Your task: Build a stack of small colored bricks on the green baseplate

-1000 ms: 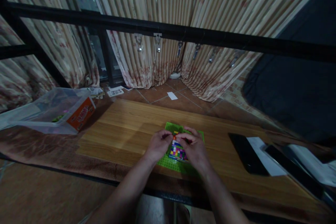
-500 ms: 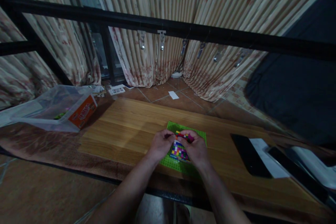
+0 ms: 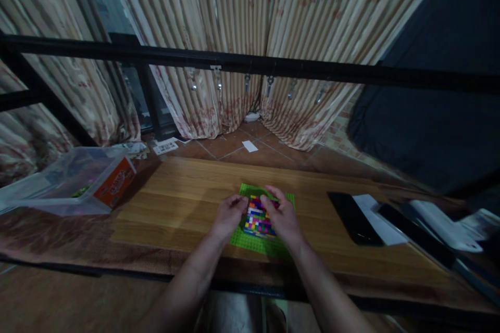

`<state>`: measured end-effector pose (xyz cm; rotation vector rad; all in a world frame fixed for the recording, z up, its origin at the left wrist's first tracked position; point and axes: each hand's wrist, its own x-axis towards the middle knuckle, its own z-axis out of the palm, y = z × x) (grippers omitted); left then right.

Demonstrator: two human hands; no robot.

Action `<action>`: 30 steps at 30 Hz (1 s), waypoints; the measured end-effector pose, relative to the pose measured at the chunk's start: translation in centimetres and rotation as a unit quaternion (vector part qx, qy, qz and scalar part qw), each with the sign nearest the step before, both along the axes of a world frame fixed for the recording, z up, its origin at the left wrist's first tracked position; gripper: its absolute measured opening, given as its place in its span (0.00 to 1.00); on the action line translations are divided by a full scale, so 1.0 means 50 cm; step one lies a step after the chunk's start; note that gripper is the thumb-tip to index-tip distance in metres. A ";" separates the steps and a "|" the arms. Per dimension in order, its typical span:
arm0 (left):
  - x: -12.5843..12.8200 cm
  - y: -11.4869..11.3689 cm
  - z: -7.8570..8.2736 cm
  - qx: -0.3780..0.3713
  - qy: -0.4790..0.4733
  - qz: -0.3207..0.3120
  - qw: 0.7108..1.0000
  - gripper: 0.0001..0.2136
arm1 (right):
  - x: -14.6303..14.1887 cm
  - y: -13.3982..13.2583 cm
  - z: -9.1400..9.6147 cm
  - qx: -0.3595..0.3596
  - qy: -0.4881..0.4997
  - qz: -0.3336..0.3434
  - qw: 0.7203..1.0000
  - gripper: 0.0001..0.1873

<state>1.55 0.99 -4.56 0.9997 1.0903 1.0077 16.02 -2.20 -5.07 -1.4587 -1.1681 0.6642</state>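
Observation:
A square block of multicoloured toy bricks stands on a green studded baseplate on the wooden board. At the block's upper left corner is my left hand, its thumb and fingers drawn together; anything between them is too small to make out. My right hand reaches over the block's right side, with the thumb on or just above the top bricks and the index finger stretched apart from it. It hides part of the block's right edge. Red and magenta bricks show along the far edge between the hands.
A clear plastic bin with an orange label stands left of the wooden board. On the right lie a black phone-like slab, white paper and a long dark object. A black metal bar crosses beyond the board.
The camera view has tilted up and shifted right. My hands have moved slightly apart, and the right fingers have spread from their pinch. The red and magenta bricks between them now show more clearly.

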 end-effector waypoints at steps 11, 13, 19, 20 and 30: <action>0.038 0.000 0.017 -0.026 -0.014 -0.033 0.999 0.10 | 0.012 -0.006 -0.027 -0.045 0.171 -0.107 0.978 0.19; 0.041 0.000 0.009 -0.028 -0.025 -0.034 0.999 0.10 | -0.010 -0.013 -0.029 -0.045 0.211 -0.100 0.971 0.20; 0.052 -0.009 -0.003 -0.046 -0.090 0.030 0.994 0.11 | -0.035 -0.014 -0.011 -0.046 0.244 -0.098 0.964 0.22; 0.054 -0.011 -0.003 -0.050 -0.095 0.041 0.993 0.13 | -0.035 -0.011 -0.008 -0.045 0.249 -0.092 0.963 0.21; 0.062 -0.011 0.004 -0.075 -0.096 0.126 0.985 0.18 | -0.035 0.025 -0.012 0.003 0.245 -0.060 0.968 0.19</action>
